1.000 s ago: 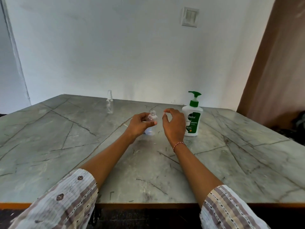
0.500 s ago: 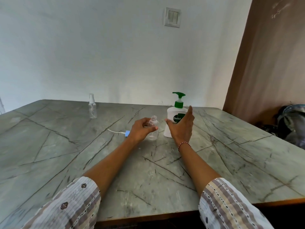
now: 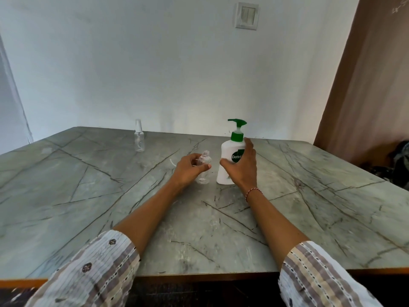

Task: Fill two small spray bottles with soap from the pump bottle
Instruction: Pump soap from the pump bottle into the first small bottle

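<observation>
A small clear spray bottle (image 3: 204, 173) with its top off stands upright near the table's middle. My left hand (image 3: 189, 169) grips it around the body, thumb across the front. Just to its right stands the white pump bottle (image 3: 229, 160) with a green pump head. My right hand (image 3: 242, 168) wraps around its front, fingers and thumb on the body. A second clear spray bottle (image 3: 139, 138), with its sprayer on, stands alone at the far left of the table.
The grey marble table (image 3: 88, 196) has a wooden front edge. A thin white tube pokes out behind my left hand. A brown curtain (image 3: 365, 85) hangs at the right, with a dark bag (image 3: 398, 165) below it. A wall switch (image 3: 246, 16) sits above.
My right hand has gone from open beside the small bottle to closing around the pump bottle. My left hand keeps holding the small open bottle. The camera view has shifted.
</observation>
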`<state>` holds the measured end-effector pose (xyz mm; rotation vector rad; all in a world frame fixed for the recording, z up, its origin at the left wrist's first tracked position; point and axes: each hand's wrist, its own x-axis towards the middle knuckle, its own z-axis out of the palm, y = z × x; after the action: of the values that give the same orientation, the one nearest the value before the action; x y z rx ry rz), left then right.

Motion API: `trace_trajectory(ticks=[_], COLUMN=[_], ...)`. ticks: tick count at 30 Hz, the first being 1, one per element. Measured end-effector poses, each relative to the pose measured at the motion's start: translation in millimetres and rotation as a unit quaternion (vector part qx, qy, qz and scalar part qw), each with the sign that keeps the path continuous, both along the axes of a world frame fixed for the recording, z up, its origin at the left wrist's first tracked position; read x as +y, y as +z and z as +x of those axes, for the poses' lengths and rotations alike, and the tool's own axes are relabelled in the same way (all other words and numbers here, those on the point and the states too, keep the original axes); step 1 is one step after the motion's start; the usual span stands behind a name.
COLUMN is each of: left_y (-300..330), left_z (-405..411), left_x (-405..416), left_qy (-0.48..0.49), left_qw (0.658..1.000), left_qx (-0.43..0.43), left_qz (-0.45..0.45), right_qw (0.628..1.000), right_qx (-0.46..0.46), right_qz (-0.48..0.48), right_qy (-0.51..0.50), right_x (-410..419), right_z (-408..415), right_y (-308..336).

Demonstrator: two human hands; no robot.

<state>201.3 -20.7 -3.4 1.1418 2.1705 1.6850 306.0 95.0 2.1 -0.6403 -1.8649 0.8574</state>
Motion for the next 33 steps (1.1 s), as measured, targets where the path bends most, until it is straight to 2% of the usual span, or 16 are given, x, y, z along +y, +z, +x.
trace_trajectory(ticks=[7,10,13,16,19,22,27,33], left_y=[8.6,15.7,25.5,34.3,42.7,49.0,52.6,55.1], left_z=[-2.5,0.0,3.0,4.3,6.6,9.3,9.5,8.5], left_x=[-18.5,-17.4,-13.8,-6.3,2.0,9.6,17.8,20.9], left_qy=[0.004,-0.007,-0.037,-0.052,-0.056,-0.066,-0.052,-0.050], left_qw=[0.995,0.990,0.985,0.987,0.989,0.985,0.987,0.987], left_qx=[-0.067,-0.087,-0.092,-0.084,-0.074,-0.084,-0.054,-0.062], left_qz=[0.079,0.114,0.139,0.125,0.119,0.132,0.139,0.143], right_qw=[0.998,0.994,0.989,0.983,0.981,0.981,0.983,0.980], right_qx=[0.011,0.075,0.140,0.173,0.145,0.138,0.135,0.167], right_qz=[0.011,0.012,0.022,-0.029,-0.091,-0.113,-0.119,-0.107], right_qy=[0.062,0.078,0.035,0.056,0.091,0.071,0.028,-0.010], right_x=[-20.1,-26.7,-31.2,-29.9,-22.6,-17.0,-15.1,-22.2], right_z=[-1.0,-3.5,-6.9,-13.4,-22.2,-30.6,-41.3,-46.2], right_y=[-2.4,7.5,33.2,64.3,76.4,67.1,65.0,65.2])
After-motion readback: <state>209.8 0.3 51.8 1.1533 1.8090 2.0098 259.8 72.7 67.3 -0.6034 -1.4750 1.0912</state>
